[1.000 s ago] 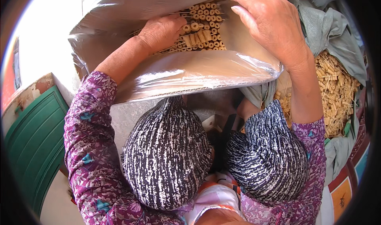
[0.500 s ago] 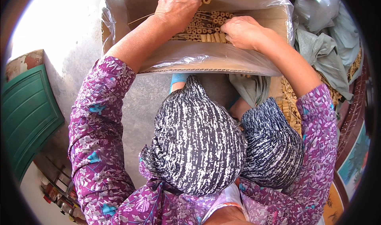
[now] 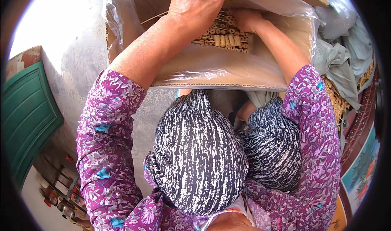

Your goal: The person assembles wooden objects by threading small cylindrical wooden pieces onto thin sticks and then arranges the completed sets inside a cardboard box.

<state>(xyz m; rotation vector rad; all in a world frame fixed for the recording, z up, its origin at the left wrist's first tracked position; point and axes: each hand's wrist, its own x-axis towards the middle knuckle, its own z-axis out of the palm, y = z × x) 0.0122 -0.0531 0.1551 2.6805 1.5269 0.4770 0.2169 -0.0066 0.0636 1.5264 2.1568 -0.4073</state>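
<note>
Both reaching into a plastic-lined cardboard box (image 3: 211, 84) at twelve o'clock. Left hand (image 3: 195, 9) curled shut over thin sticks threaded with small tan rolls (image 3: 228, 37). Right hand (image 3: 246, 21) at one o'clock, resting among the rolls; grip impossible to tell. Green door (image 3: 24, 117) at nine o'clock.

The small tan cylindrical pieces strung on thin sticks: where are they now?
In the head view, the small tan cylindrical pieces lie top centre inside the plastic-lined cardboard box, between the left hand and right hand.
</note>
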